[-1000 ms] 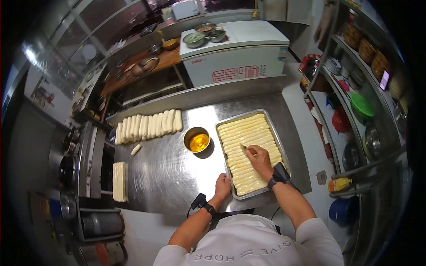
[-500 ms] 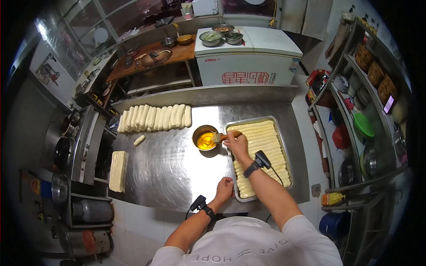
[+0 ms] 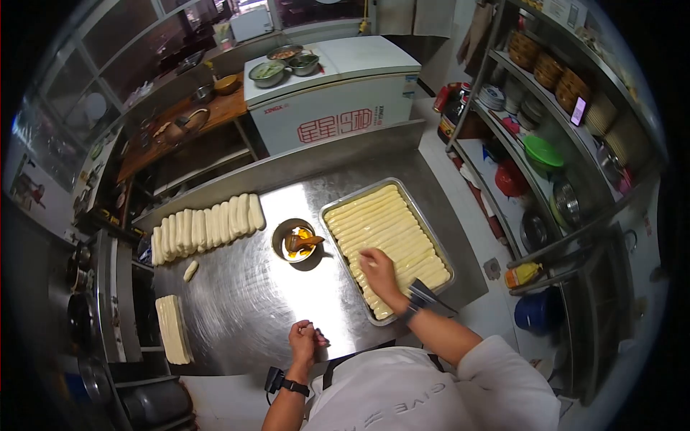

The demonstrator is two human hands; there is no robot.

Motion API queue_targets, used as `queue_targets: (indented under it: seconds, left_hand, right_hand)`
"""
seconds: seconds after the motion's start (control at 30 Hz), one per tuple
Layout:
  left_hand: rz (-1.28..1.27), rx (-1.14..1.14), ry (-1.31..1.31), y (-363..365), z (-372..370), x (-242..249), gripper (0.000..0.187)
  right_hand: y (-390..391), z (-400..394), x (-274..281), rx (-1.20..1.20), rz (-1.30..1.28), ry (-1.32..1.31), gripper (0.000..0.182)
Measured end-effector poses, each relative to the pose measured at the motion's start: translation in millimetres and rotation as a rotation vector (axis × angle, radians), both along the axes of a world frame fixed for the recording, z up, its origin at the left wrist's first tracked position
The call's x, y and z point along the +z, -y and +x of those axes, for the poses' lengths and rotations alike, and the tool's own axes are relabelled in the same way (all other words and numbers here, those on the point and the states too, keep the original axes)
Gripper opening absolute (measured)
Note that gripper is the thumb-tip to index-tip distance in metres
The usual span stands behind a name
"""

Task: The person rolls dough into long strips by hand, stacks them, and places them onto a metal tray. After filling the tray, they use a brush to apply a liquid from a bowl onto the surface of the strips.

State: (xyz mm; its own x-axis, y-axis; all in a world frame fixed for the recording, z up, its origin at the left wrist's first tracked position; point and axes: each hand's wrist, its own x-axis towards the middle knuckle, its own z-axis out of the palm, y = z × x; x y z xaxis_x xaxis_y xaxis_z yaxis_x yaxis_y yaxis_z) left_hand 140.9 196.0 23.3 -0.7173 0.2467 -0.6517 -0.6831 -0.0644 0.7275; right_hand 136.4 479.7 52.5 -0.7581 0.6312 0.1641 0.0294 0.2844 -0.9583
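My right hand (image 3: 379,271) is over the lower left part of a metal tray (image 3: 447,251), its fingers loosely bent and holding nothing I can see. Rows of pale, glossy dough strips (image 3: 388,230) fill the tray. To the tray's left stands a metal pot (image 3: 277,248) with yellow egg wash inside. A wooden-handled brush (image 3: 309,242) leans in the pot, with no hand on it. Near the front edge of the steel table (image 3: 237,302), my left hand (image 3: 305,340) is closed, its fingers curled in and nothing visible in them.
A row of unglazed dough sticks (image 3: 208,226) lies at the back left, with one small dough piece (image 3: 190,271) before it. A dough block (image 3: 173,330) sits at the left edge. Behind stands a white freezer (image 3: 330,108) bearing bowls; shelves (image 3: 496,147) of dishes line the right.
My right hand has let go of the brush, leaving it in the pot, and moved over the tray. My left hand has moved away from the tray's corner. The camera view has turned right.
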Motion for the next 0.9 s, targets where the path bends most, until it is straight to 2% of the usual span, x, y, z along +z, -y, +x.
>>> queue_targets:
  seconds: [0.07, 0.13, 0.2, 0.23, 0.3, 0.33, 0.4, 0.47, 0.57, 0.67, 0.73, 0.9]
  left_hand:
    - [-0.075, 0.005, -0.026, 3.1, -3.5, 4.5, 0.02]
    - [-0.084, -0.005, -0.036, 3.8, -5.3, 3.9, 0.021]
    - [-0.097, -0.025, -0.043, 1.7, -5.8, 12.5, 0.022]
    - [-0.101, -0.031, -0.048, -0.9, -5.4, 17.2, 0.022]
    - [-0.059, -0.059, -0.03, -12.4, -5.7, 24.3, 0.03]
    - [-0.062, -0.059, -0.04, -16.4, -5.4, 26.3, 0.03]
    - [-0.058, -0.098, -0.044, -25.4, -5.4, 30.8, 0.03]
    - [-0.069, -0.095, -0.071, -27.2, -5.1, 29.6, 0.029]
    - [-0.077, -0.096, -0.1, -14.7, -4.1, 13.8, 0.029]
    - [-0.089, -0.049, -0.088, -4.4, -0.2, 10.1, 0.029]
    - [-0.183, -0.013, -0.052, 1.0, 3.7, 10.5, 0.034]
    - [-0.146, 0.102, -0.023, 17.4, 17.5, 14.0, 0.031]
  right_hand:
    - [-11.7, 74.1, 1.2, -0.017, -0.424, 0.033, 0.014]
    - [-24.1, 145.9, -13.1, -0.146, -0.455, 0.194, 0.012]
    - [-20.2, 193.9, -10.9, -0.367, -0.636, 0.269, 0.011]
    - [-10.2, 204.1, -14.4, -0.37, -0.642, 0.264, 0.011]
    - [1.1, 211.9, -20.2, -0.397, -0.916, 0.232, 0.014]
    - [4.3, 207.6, -25.1, -0.393, -0.92, 0.224, 0.014]
    - [9.5, 189.1, -40.8, -0.15, -1.114, 0.134, 0.015]
    - [10.9, 175.1, -63.5, -0.136, -1.098, 0.078, 0.021]
    - [9.0, 156.4, -81.1, -0.304, -1.038, 0.245, 0.033]
    - [13.6, 137.6, -55.3, -0.373, -1.107, 0.232, 0.034]
    - [13.0, 126.9, -59.8, -0.37, -1.14, 0.177, 0.034]
    - [-9.0, 81.0, -83.9, -0.46, -1.059, 0.12, 0.031]
